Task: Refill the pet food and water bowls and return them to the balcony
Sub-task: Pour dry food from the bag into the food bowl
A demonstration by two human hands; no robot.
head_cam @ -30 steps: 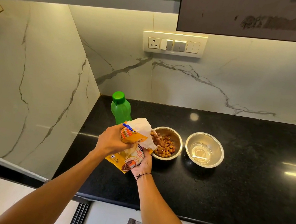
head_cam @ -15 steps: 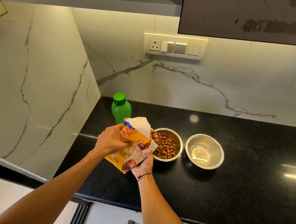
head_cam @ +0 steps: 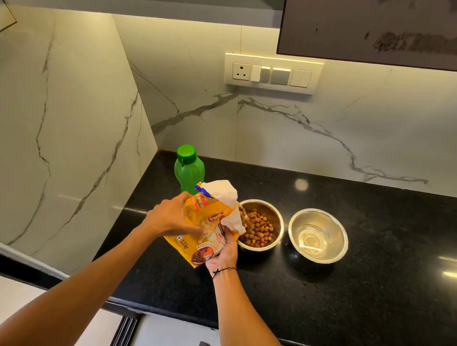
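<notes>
- The yellow food bag [head_cam: 203, 230] is gripped from above by the left hand [head_cam: 173, 218], fingers closed over its side.
- The bag's lower end is clasped from beneath by the right hand [head_cam: 224, 253]; its open mouth is tilted over the food bowl [head_cam: 261, 225], where kibble [head_cam: 258, 230] is seen.
- A green bottle [head_cam: 188, 168] stands upright behind the bag.
- The second bowl [head_cam: 318, 235] sits just beside the first.
- Bare black counter [head_cam: 397, 287] lies to the right, up to the front edge.

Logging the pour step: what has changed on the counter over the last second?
More kibble lies in the food bowl. Both hands, left and right, keep the pet food bag tipped at its rim. Water bowl and green bottle have not moved.
</notes>
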